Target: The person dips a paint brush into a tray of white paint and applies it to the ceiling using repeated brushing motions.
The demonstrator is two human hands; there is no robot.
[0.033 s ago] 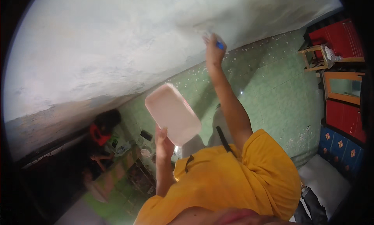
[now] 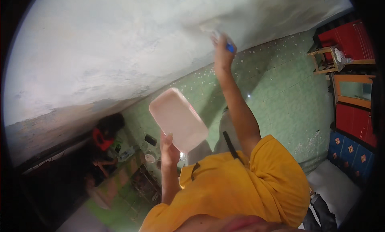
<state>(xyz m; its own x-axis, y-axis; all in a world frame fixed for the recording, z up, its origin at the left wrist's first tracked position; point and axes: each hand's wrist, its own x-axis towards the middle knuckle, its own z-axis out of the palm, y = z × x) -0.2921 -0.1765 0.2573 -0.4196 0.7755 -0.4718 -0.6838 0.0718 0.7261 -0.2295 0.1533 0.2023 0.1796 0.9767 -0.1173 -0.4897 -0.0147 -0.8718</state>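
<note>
grn tile flr (image 2: 280,87), wdn stool (image 2: 334,58)

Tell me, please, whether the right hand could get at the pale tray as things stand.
Probably yes: nothing visible stands between the right hand and the pale tray in the left hand, though the right one grips a blue-handled tool.

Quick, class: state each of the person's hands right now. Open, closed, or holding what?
Left hand: holding a pale pink tray by its edge.
Right hand: closed around a blue-handled tool; its far end is blurred.
</note>
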